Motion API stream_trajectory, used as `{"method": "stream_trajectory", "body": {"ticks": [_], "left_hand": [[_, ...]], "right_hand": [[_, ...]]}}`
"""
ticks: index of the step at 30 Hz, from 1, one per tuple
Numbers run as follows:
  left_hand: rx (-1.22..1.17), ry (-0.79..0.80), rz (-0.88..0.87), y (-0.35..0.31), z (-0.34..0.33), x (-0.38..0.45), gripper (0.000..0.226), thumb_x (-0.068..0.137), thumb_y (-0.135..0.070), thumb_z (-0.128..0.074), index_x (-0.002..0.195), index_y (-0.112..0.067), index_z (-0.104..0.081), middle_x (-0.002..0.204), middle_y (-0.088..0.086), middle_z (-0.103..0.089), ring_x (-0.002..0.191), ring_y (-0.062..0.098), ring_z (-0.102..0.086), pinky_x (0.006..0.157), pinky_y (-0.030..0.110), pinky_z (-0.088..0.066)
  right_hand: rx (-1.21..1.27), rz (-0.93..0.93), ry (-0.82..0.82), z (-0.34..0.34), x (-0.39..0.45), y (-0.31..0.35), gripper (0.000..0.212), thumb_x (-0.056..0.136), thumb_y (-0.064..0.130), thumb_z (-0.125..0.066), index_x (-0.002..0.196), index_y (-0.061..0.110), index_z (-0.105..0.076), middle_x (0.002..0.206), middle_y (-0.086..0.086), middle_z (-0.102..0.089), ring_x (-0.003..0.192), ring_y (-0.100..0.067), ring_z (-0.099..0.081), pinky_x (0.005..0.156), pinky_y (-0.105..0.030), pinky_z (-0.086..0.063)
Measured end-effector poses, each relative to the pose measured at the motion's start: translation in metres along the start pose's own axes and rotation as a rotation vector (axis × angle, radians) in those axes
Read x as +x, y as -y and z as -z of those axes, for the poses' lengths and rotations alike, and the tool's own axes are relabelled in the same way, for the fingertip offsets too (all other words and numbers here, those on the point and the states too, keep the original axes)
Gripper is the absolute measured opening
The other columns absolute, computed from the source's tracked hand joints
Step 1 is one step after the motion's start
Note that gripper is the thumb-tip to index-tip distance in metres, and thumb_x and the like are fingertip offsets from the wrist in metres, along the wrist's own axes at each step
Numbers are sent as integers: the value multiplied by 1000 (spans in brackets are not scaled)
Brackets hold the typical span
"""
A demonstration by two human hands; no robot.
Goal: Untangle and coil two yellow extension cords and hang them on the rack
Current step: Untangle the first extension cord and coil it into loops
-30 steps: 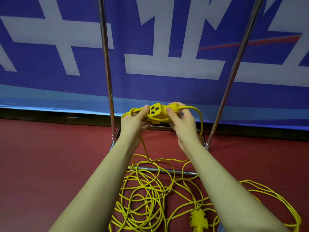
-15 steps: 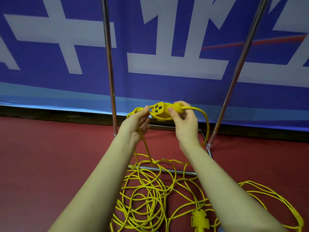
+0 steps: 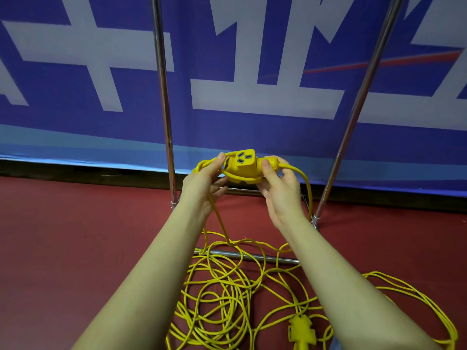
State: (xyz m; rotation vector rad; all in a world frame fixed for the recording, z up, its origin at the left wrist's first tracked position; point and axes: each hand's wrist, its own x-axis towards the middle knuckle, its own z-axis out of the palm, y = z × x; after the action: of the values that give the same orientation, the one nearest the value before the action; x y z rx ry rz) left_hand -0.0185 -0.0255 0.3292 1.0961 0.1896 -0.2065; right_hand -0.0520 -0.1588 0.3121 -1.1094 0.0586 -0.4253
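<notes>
A yellow socket block (image 3: 243,164) with three outlets is held up in front of me. My right hand (image 3: 279,190) pinches its right end, where the cord leaves and loops down. My left hand (image 3: 206,180) pinches a loop of yellow cord at the block's left side, thumb on top. A tangled pile of yellow cord (image 3: 227,299) lies on the red floor below my arms. A second yellow socket end (image 3: 302,330) lies in that pile at the lower right. The metal rack (image 3: 163,97) stands behind, its uprights rising either side of my hands.
A blue banner with white shapes (image 3: 252,102) hangs behind the rack. The rack's base bar (image 3: 252,256) lies across the floor under the cords. More cord loops (image 3: 417,299) spread to the right on the red floor (image 3: 75,236).
My hands and the socket block have risen slightly. The left hand has shifted its hold from the block's side to the cord loop beside it.
</notes>
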Motion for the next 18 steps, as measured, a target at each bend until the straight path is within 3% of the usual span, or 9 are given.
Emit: {"method": "stream_trajectory", "body": {"ticks": [4, 8, 12, 14, 18], "left_hand": [[-112, -7, -54, 0, 1, 3, 16, 85, -21, -73, 89, -12, -61, 85, 7, -70, 65, 19, -71, 68, 33, -58], [-143, 68, -56, 0, 0, 3, 17, 88, -16, -69, 79, -12, -56, 93, 14, -69, 72, 24, -72, 65, 33, -60], [-168, 59, -57, 2, -1, 0, 23, 92, -16, -64, 73, -14, -51, 90, 11, -68, 71, 21, -71, 69, 32, -60], [-60, 104, -62, 2, 0, 0, 15, 93, -23, -62, 81, -15, -58, 92, 5, -70, 72, 19, -72, 76, 33, -58], [-1, 158, 92, 0, 2, 2, 19, 97, -29, -55, 89, -15, -64, 81, -1, -72, 66, 9, -70, 71, 27, -56]], "right_hand": [[8, -10, 87, -1, -1, 1, 9, 94, 10, -54, 103, 12, -52, 102, -14, -61, 101, -27, -59, 94, -43, -47], [123, -21, 105, -3, -1, 4, 5, 94, 11, -51, 98, 13, -51, 98, -10, -61, 93, -23, -61, 87, -36, -51], [302, -96, 58, -7, 1, 5, 16, 95, 25, -47, 105, 12, -49, 101, -13, -63, 88, -21, -66, 80, -33, -55], [310, -153, 7, -7, 2, 9, 23, 97, 34, -44, 109, 15, -50, 104, -13, -64, 90, -22, -66, 82, -36, -52], [316, -278, 2, 2, 4, 17, 30, 98, 44, -37, 102, 21, -56, 104, -10, -66, 99, -22, -63, 97, -42, -41]]}}
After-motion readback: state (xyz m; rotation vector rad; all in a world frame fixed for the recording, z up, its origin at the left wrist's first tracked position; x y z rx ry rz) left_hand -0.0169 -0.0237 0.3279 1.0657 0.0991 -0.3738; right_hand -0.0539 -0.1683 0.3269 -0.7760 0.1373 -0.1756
